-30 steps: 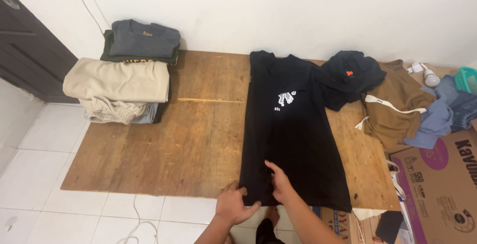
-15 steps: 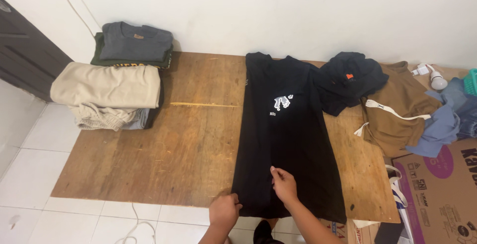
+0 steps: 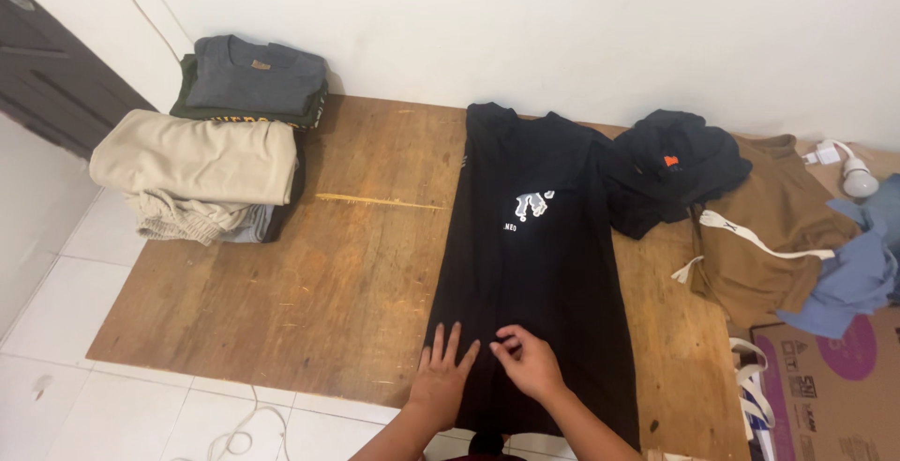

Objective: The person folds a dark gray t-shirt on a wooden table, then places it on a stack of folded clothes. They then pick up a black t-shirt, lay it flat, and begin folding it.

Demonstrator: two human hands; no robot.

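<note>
A black T-shirt (image 3: 539, 255) with a small white print lies lengthwise on a wooden board (image 3: 347, 264), its sides folded in to a narrow strip. My left hand (image 3: 442, 379) rests flat on the shirt's lower left part, fingers spread. Just to its right, my right hand (image 3: 527, 363) pinches the cloth near the bottom hem with curled fingers.
Two stacks of folded clothes (image 3: 211, 151) sit at the board's far left. Unfolded garments lie at the right: a dark bundle (image 3: 677, 168), a brown drawstring piece (image 3: 769, 226), blue cloth (image 3: 848, 278). A cardboard box (image 3: 834, 377) stands at lower right, white floor tiles (image 3: 56, 330) at left.
My left hand has moved from the shirt's bottom corner up onto the cloth and opened flat. My right hand has stayed near the hem. The camera view has shifted slightly.
</note>
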